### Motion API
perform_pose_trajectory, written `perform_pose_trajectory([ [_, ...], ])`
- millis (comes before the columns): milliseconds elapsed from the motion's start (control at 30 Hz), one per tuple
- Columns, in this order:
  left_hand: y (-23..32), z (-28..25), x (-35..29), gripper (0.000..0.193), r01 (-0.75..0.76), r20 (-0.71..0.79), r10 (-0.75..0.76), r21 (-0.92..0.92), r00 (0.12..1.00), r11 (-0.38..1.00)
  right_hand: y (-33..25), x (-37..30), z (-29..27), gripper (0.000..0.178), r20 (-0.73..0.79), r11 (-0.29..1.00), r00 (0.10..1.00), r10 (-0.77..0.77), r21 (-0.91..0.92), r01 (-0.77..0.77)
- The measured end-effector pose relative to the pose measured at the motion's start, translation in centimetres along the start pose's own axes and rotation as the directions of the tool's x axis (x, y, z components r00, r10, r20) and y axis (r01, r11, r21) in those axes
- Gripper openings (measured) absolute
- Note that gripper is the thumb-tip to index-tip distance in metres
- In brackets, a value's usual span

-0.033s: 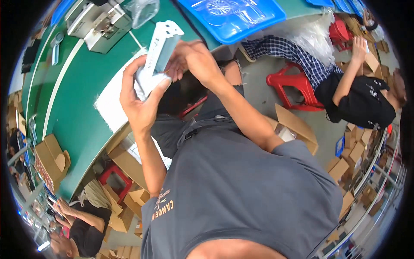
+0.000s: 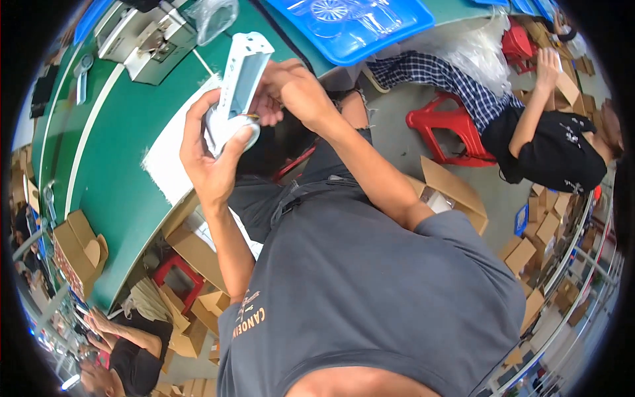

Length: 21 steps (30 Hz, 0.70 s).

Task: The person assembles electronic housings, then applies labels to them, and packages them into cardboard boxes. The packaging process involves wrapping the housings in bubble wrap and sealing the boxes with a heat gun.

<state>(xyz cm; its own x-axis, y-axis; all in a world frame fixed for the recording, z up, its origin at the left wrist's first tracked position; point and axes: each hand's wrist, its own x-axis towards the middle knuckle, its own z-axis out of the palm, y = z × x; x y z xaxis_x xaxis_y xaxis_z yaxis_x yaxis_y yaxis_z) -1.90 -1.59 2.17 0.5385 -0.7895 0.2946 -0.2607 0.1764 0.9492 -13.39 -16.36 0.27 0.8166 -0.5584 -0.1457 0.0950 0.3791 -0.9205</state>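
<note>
An open cardboard box is standing by the lower left corner of the green surface. A pale blue handled piece is lying toward the far left edge, and right of it a light grey machine is standing. A white sheet is lying at the near edge. Beside it, the left hand is grasping the round lower part of a pale, hollow housing, its thumb pressing across the front. The housing is tilting upright in the air by the surface's near edge. The right hand is curling its fingers close to the housing's open side; whether they are gripping anything, I cannot tell. Farther right, a blue tray is resting along the near edge, holding clear plastic pieces.
</note>
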Motion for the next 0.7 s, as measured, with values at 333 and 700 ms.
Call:
perform_pose_trajectory([
  [333, 0.4, -1.6, 0.2, 0.040, 0.020, 0.275, -0.057, 0.136, 0.960, 0.991, -0.7, -4.3, -1.7, 0.045, 0.041, 0.919, 0.918, -0.394, 0.010, 0.394],
  [700, -0.7, -0.3, 0.6, 0.061, 0.004, 0.269, 0.030, -0.123, 0.963, 0.992, -6.2, -7.2, -5.6, 0.034, -0.083, 0.911, 0.964, -0.254, -0.356, 0.209],
])
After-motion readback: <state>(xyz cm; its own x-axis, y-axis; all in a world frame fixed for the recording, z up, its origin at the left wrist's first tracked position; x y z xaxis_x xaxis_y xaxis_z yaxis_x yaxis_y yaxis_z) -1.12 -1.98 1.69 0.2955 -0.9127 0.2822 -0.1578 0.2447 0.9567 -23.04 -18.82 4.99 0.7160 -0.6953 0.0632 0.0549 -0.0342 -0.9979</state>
